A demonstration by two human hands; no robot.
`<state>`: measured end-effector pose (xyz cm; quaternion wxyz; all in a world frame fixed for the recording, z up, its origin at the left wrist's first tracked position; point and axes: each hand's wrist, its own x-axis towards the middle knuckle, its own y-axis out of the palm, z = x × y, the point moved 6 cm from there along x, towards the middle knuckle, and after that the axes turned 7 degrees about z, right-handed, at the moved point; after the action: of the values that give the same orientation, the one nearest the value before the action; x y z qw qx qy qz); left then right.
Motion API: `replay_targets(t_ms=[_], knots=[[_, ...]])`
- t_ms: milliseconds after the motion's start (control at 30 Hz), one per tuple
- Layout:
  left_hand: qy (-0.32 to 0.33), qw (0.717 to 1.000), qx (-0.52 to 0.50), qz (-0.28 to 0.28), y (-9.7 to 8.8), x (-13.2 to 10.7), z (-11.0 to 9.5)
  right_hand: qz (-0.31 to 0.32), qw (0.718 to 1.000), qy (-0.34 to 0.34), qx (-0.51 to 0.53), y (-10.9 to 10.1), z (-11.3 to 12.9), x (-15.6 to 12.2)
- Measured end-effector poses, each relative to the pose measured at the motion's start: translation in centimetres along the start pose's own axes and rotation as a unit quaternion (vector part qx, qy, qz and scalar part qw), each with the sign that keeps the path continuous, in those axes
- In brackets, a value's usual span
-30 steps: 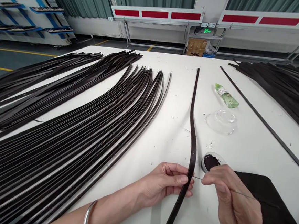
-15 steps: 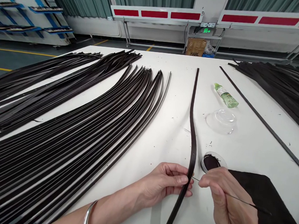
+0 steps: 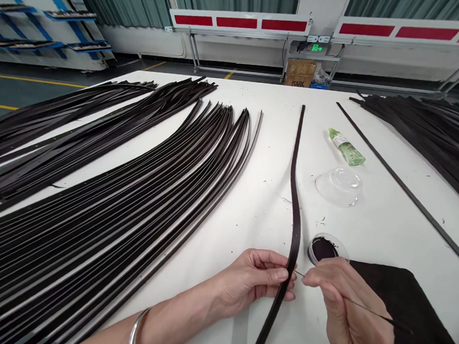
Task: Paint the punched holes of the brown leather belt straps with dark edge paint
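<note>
My left hand [image 3: 255, 280] pinches a long dark leather strap [image 3: 295, 188] that runs from the near table edge away to the far side. My right hand [image 3: 351, 314] grips a thin dark stick tool [image 3: 377, 313], its fine tip touching the strap's edge by my left fingertips. A small round dish of dark paste [image 3: 324, 248] sits just behind my right hand. A silver bangle [image 3: 135, 331] is on my left wrist.
A white table [image 3: 388, 227] holds a large fan of dark straps [image 3: 111, 205] on the left, more straps [image 3: 443, 130] at far right, one thin strip [image 3: 403, 185], a green bottle [image 3: 346, 148], a clear lid [image 3: 338, 186] and a black cloth [image 3: 413, 313].
My right hand has shifted slightly left towards the strap and the tool's rear end has dropped a little. The left hand and the strap stay put.
</note>
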<state>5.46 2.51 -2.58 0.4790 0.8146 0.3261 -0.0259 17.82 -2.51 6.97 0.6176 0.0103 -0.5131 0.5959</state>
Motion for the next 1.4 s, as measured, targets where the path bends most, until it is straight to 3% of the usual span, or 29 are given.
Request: replay_targets(t_ms=[300, 367, 467, 533, 733, 933, 1100, 1233, 1400], knots=[[0.003, 1.000, -0.006, -0.008, -0.1, -0.1, 0.0, 0.001, 0.999, 0.024, 0.039, -0.2, -0.1, 0.0], [0.006, 1.000, -0.010, -0.004, 0.0, -0.1, 0.1, -0.027, 0.994, 0.096, 0.046, -0.7, -1.0, -0.8], [0.000, 1.000, -0.013, 0.007, 0.2, -0.1, 0.0, -0.112, 0.963, 0.241, 0.049, -1.6, -2.8, -2.5], [-0.005, 1.000, -0.012, 0.015, 0.4, -0.1, -0.1, -0.115, 0.943, 0.307, 0.057, -1.2, -3.7, -3.0], [-0.002, 0.999, -0.004, 0.043, 0.9, -0.2, -0.2, -0.071, 0.916, 0.358, 0.165, 0.9, -4.6, -1.7], [-0.033, 0.998, 0.008, 0.055, 1.2, -0.3, 0.5, -0.123, 0.870, 0.442, 0.182, -0.7, -7.0, -1.4], [-0.023, 0.999, 0.016, 0.034, 1.0, -0.3, 0.1, -0.074, 0.884, 0.429, 0.169, -2.0, -7.6, -1.6], [-0.021, 0.999, 0.020, 0.015, 0.4, -0.3, 0.1, -0.013, 0.904, 0.420, 0.075, -3.6, -8.3, -2.9], [-0.023, 0.999, 0.026, 0.001, 0.3, -0.2, -0.2, 0.016, 0.954, 0.294, -0.061, -4.1, -8.4, -3.0]])
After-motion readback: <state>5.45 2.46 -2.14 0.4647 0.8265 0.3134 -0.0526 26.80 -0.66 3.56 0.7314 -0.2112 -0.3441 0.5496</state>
